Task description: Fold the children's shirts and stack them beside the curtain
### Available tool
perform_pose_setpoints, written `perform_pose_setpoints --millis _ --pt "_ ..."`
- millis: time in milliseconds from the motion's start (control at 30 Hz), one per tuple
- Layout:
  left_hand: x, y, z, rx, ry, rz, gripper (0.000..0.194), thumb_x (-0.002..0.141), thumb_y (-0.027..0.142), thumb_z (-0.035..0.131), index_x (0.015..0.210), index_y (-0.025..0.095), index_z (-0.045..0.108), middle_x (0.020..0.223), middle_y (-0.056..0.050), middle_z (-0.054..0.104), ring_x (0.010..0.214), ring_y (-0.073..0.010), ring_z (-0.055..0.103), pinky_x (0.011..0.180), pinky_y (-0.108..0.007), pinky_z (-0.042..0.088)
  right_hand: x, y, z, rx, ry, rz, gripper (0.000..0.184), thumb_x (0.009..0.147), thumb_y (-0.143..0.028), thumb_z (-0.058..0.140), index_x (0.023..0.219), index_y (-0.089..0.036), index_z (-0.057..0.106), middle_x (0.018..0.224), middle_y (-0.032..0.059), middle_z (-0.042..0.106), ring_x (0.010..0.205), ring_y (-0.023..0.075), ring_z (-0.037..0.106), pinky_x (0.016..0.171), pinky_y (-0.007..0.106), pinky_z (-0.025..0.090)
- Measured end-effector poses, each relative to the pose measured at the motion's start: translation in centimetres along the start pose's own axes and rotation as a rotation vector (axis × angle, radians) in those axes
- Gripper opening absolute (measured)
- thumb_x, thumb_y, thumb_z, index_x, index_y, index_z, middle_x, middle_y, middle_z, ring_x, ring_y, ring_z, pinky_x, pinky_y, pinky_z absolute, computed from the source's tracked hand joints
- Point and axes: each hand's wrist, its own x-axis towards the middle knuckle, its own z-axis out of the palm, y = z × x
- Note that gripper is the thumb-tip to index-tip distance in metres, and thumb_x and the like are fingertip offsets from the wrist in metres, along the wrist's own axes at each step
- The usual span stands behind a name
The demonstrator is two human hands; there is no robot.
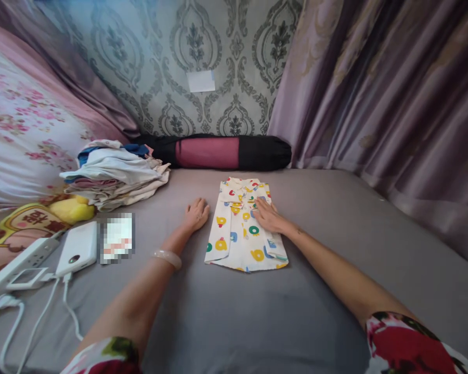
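Observation:
A small white shirt (245, 244) with a colourful print of letters and shapes lies on the grey sheet. Its sides and sleeves are folded inward, with the collar end away from me and the hem towards me. My right hand (268, 215) rests flat on the shirt's right side, fingers stretched over the folded sleeve. To the left of the shirt, my left hand (197, 213) lies on the sheet with fingers extended, a little apart from the cloth and holding nothing. A pale bangle (167, 257) circles my left wrist.
A stack of folded clothes (117, 174) sits at the back left. Along the wall lies a black and maroon bolster-shaped bundle (207, 153). At left are a yellow plush (72, 209), a power strip (19, 265), a white power bank (77, 248) with cables and a blurred-out item (117, 238).

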Motion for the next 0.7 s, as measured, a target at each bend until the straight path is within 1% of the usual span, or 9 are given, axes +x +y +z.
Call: perform_pose_setpoints --millis 67,133,233,300,433,533,600,700 --pt "-0.7 1.1 0.0 -0.021 0.01 0.039 0.048 0.095 0.036 0.029 0.137 0.015 0.039 0.15 -0.015 0.034 0.138 -0.0252 0.03 0.112 -0.051 0.02 -1.3 -0.3 0.3 -0.004 0.009 -0.007 0.069 0.094 -0.05 0.019 0.151 -0.009 0.016 0.157 0.0115 0.008 0.145 0.0214 0.003 0.117 0.043 0.004" --pt "-1.6 2.2 0.1 -0.021 0.003 0.143 0.045 0.092 0.034 0.036 0.134 0.017 0.042 0.146 -0.014 0.04 0.134 -0.0253 0.037 0.111 -0.051 0.023 -2.5 -0.4 0.4 -0.002 0.027 -0.017 0.068 0.094 -0.047 0.023 0.15 -0.008 0.019 0.157 0.0121 0.012 0.145 0.0219 0.006 0.117 0.042 0.007" --pt "-3.3 3.4 0.0 -0.025 -0.024 0.309 0.037 0.09 0.031 0.041 0.124 0.021 0.052 0.134 -0.01 0.054 0.122 -0.0238 0.049 0.107 -0.048 0.031 -4.3 -0.1 0.4 0.041 0.041 -0.054 0.066 0.092 -0.043 0.03 0.148 -0.009 0.026 0.155 0.0118 0.021 0.143 0.023 0.015 0.117 0.039 0.015" --pt "-4.4 3.7 -0.3 -0.044 -0.047 0.389 0.031 0.091 0.032 0.041 0.114 0.022 0.058 0.123 -0.008 0.06 0.113 -0.0221 0.055 0.101 -0.043 0.038 -5.6 0.2 0.4 0.075 0.036 -0.076 0.064 0.091 -0.043 0.035 0.146 -0.01 0.032 0.153 0.0113 0.028 0.141 0.0234 0.023 0.116 0.038 0.019" --pt "-6.7 3.9 -1.8 -0.13 -0.108 0.509 0.028 0.092 0.036 0.042 0.1 0.02 0.064 0.107 -0.008 0.064 0.098 -0.0189 0.06 0.089 -0.033 0.046 -8.7 0.5 0.1 0.128 0.034 -0.117 0.055 0.092 -0.045 0.037 0.136 -0.014 0.05 0.145 0.0114 0.043 0.135 0.0232 0.037 0.114 0.037 0.026" --pt "-8.5 3.8 -3.2 -0.188 -0.194 0.56 0.031 0.092 0.041 0.045 0.096 0.019 0.066 0.099 -0.007 0.064 0.09 -0.0177 0.06 0.084 -0.03 0.046 -11.1 0.1 -0.4 0.145 0.007 -0.153 0.051 0.093 -0.048 0.037 0.128 -0.017 0.058 0.142 0.0108 0.046 0.132 0.0234 0.04 0.111 0.038 0.03" --pt "-9.6 3.5 -3.9 -0.211 -0.244 0.576 0.034 0.088 0.048 0.051 0.099 0.019 0.067 0.101 -0.007 0.064 0.092 -0.0182 0.06 0.085 -0.03 0.046 -12.7 -0.4 -0.8 0.135 -0.007 -0.18 0.051 0.092 -0.05 0.042 0.128 -0.018 0.058 0.142 0.0111 0.046 0.131 0.0242 0.041 0.11 0.039 0.032" --pt "-10.8 2.7 -4.5 -0.216 -0.297 0.592 0.045 0.079 0.056 0.062 0.108 0.021 0.065 0.112 -0.009 0.062 0.104 -0.0217 0.058 0.091 -0.032 0.045 -14.5 -0.9 -1.2 0.123 0.004 -0.253 0.049 0.088 -0.047 0.052 0.129 -0.019 0.056 0.139 0.0114 0.047 0.128 0.0253 0.043 0.108 0.04 0.035"
